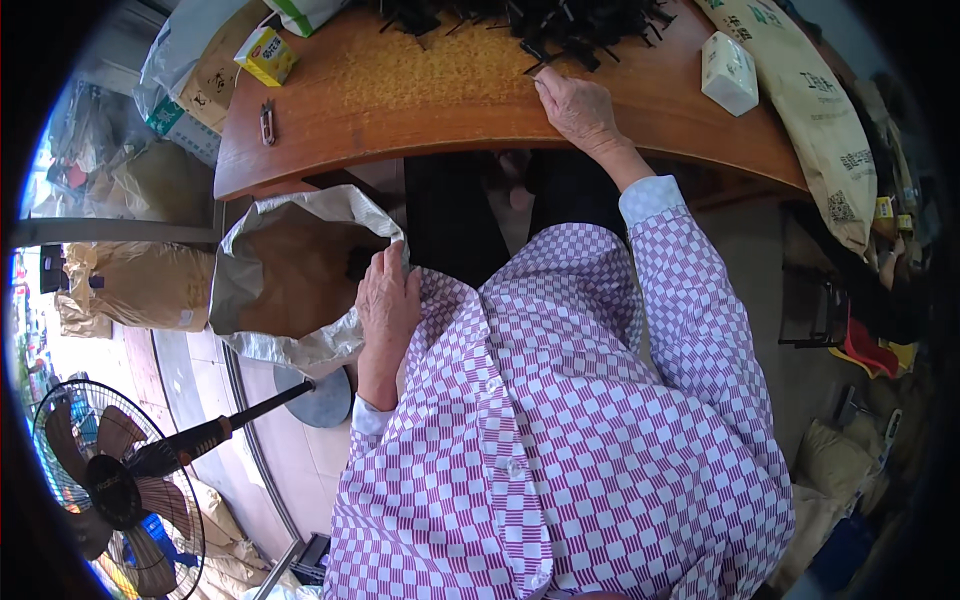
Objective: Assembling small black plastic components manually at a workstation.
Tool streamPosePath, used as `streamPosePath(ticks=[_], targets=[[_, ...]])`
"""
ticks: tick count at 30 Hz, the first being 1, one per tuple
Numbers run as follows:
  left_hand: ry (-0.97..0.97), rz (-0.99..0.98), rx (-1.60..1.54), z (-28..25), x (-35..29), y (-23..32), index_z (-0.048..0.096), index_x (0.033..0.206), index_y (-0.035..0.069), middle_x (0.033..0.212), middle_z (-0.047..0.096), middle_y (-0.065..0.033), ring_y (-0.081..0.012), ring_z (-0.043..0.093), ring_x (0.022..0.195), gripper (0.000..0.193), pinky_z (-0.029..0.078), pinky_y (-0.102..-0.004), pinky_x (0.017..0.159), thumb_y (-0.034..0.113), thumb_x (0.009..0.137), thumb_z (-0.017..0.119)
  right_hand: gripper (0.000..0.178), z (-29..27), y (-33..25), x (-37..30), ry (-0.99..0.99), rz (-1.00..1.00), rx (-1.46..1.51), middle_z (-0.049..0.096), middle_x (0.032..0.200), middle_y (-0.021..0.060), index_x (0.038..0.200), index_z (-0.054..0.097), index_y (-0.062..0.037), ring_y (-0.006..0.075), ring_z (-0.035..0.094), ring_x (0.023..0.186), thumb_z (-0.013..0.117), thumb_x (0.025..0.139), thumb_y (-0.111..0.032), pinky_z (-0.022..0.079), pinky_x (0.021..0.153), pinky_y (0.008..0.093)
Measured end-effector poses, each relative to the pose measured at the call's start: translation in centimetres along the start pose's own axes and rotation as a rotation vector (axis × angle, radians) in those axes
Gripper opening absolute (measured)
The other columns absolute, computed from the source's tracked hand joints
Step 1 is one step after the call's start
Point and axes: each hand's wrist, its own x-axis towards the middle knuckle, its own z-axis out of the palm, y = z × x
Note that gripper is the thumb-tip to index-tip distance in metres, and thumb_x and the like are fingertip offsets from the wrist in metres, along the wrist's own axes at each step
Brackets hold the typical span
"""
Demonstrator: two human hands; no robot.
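In my head view, I see the pile of black strips (580, 25) at the top centre of the frame, on the wooden table (400, 100). The right hand (580, 110) is at its lower edge, fingers curled close together; I can't tell whether they pinch a strip. At centre left, the left hand (388, 305) lies against the rim of the white sack (290, 352), fingers fairly straight and near one another; whether they grip it I can't tell. I make out printing on the yellow box (266, 57), upper left, the white packet (729, 75), upper right, and the long beige sack (812, 105) beside it, which bears dark characters and a square code.
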Motion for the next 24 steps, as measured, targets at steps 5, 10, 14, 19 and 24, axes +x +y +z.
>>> streamPosePath(ticks=[5, 10, 14, 19, 24], targets=[[-0.023, -0.044, -0.042, -0.2, 0.2, -0.2, 0.049, 0.118, 0.006, 0.104, 0.057, -0.0155, -0.0325, 0.058, 0.095, 0.039, 0.046, -0.0408, 0.08, 0.013, 0.082, 0.062, 0.011, -0.3, -0.3, -0.1, -0.056, 0.012, -0.001, 0.062, 0.063, 0.008, 0.088, 0.055, -0.0118, 0.0265, 0.063, 0.057, 0.056, 0.089, -0.023, 0.049, 0.05, 0.0377], [-0.032, -0.037, -0.011, 0.1, 0.7, 0.1, 0.048, 0.117, 0.005, 0.104, 0.057, -0.0159, -0.0331, 0.058, 0.095, 0.038, 0.047, -0.0413, 0.08, 0.013, 0.082, 0.062, 0.012, -0.3, -0.2, 0.2, -0.061, 0.067, 0.047, 0.063, 0.064, 0.0077, 0.095, 0.056, -0.0122, 0.0274, 0.063, 0.059, 0.057, 0.088, -0.022, 0.049, 0.052, 0.0374], [-0.076, -0.071, -0.021, -0.2, 0.9, 0.1, 0.048, 0.118, 0.007, 0.109, 0.058, -0.0156, -0.0345, 0.058, 0.099, 0.039, 0.047, -0.0415, 0.083, 0.015, 0.083, 0.061, 0.016, 0.2, 0.2, 0.5, 0.072, 0.159, 0.143, 0.064, 0.068, 0.0098, 0.101, 0.055, -0.0126, 0.0291, 0.063, 0.063, 0.057, 0.088, -0.022, 0.05, 0.055, 0.0389], [-0.044, -0.055, -0.029, 0.0, 0.7, -0.2, 0.049, 0.117, 0.005, 0.108, 0.056, -0.0165, -0.0329, 0.057, 0.099, 0.039, 0.046, -0.0414, 0.083, 0.013, 0.081, 0.062, 0.019, -0.3, 0.7, 2.1, -0.215, 0.343, 0.069, 0.064, 0.076, 0.014, 0.104, 0.053, -0.0103, 0.034, 0.063, 0.071, 0.055, 0.087, -0.02, 0.05, 0.062, 0.0446], [0.257, 0.102, -0.064, -0.6, 1.6, 0.0, 0.051, 0.114, 0.004, 0.112, 0.054, -0.0154, -0.0336, 0.057, 0.097, 0.036, 0.046, -0.0406, 0.084, 0.005, 0.08, 0.061, 0.019, 0.5, 1.5, 2.3, -0.188, 0.301, 0.088, 0.063, 0.076, 0.0152, 0.103, 0.054, -0.0078, 0.0351, 0.062, 0.072, 0.055, 0.087, -0.019, 0.049, 0.062, 0.0449]])
